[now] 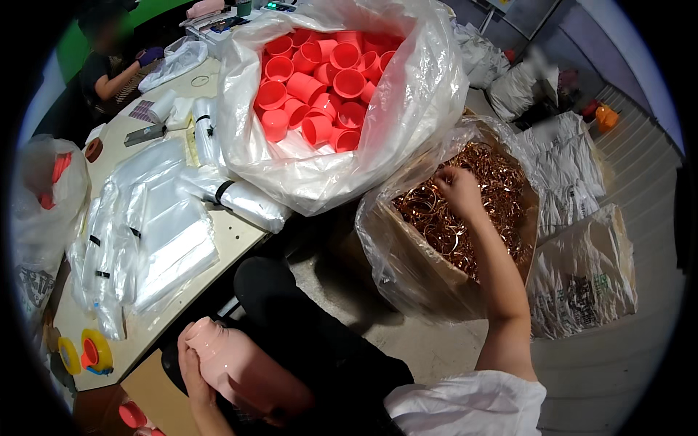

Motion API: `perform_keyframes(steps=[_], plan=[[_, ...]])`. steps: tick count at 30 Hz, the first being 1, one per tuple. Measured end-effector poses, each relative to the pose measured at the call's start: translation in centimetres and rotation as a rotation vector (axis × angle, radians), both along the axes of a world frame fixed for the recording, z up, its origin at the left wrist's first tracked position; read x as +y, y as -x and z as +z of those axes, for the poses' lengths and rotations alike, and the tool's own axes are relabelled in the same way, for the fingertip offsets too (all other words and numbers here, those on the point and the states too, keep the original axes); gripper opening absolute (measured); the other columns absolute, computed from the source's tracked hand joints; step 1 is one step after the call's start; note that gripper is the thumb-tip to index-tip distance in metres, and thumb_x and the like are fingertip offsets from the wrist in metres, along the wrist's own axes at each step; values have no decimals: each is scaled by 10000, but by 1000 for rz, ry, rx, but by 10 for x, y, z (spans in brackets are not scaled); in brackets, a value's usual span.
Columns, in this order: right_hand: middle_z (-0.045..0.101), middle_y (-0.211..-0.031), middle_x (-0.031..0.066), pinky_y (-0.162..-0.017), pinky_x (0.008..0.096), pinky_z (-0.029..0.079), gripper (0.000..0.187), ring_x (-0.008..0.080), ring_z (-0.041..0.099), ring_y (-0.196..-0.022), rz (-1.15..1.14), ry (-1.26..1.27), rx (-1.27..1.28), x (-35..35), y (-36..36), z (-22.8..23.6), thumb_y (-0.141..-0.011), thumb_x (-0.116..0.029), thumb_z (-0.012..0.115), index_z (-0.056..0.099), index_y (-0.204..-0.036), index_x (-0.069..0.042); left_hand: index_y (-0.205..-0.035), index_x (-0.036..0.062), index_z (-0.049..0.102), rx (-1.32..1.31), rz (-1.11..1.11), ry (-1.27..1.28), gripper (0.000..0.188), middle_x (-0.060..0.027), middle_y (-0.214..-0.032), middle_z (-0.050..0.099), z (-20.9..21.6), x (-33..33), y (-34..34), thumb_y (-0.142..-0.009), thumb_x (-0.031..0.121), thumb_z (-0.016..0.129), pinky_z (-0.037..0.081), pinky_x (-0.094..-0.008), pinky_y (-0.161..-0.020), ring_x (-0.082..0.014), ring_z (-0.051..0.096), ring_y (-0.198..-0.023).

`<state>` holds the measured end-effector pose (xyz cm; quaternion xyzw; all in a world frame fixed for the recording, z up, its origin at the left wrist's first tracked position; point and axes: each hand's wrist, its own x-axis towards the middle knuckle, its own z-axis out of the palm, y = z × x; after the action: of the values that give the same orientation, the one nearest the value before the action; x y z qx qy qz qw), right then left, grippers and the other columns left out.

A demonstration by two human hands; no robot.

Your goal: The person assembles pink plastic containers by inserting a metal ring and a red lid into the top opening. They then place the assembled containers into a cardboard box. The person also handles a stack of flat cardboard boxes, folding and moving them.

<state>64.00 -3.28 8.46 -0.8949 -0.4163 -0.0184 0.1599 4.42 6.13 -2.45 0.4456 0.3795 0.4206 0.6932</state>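
A: Starting right up close with a white sleeve (465, 403), at the bottom edge, right of centre. Then straight across to the pink bottle (243, 370), lower left of centre, above dark trousers (320, 312).

B: Holding it how?

A: Cradling it in the left hand (193, 372), with fingers around the side near the neck. Tilted, too, mouth toward the upper left.

B: And with the right hand (459, 190)?

A: Stretched out right of centre, just over a heap of coppery rings (443, 236). Bent at the fingers, but cannot tell how far closed, or whether pinching a ring.

B: Heaped in what?

A: In a box (454, 292), lined with clear plastic (378, 243). Look up and left, top centre, for a big bag (429, 73) of red cups (309, 87).

B: Sweeping left now, onto the table (231, 240): loaded with clear bags (174, 240), plus yellow rolls (69, 356) at the lower left.

A: Spot a co-worker (98, 73), upper left, wearing a purple glove (150, 56).

B: And over to the right side, finding white sacks (574, 280).
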Motion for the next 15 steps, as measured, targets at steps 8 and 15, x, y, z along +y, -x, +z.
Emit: perform_keyframes(steps=[8,15], plan=[[659,-1145,169,-916,450,518,318,394,620,-1063,374,137,-254,42,-28,-104,-774,31,579,682,-1054,-78,-1393,15,465,76,-16,-36,565,-131,-1316,566,4,0,-4,-987,400,544,425,-371,-1063,-233,552,-1213],[694,-803,172,-721,503,531,119,384,671,-824,255,230,-101,6,-14,-69,-766,-198,694,747,-819,-106,-1334,21,516,-33,17,51,401,-116,-1287,593,4,-5,-2,-972,191,552,426,-360,-1062,-213,560,-1197]])
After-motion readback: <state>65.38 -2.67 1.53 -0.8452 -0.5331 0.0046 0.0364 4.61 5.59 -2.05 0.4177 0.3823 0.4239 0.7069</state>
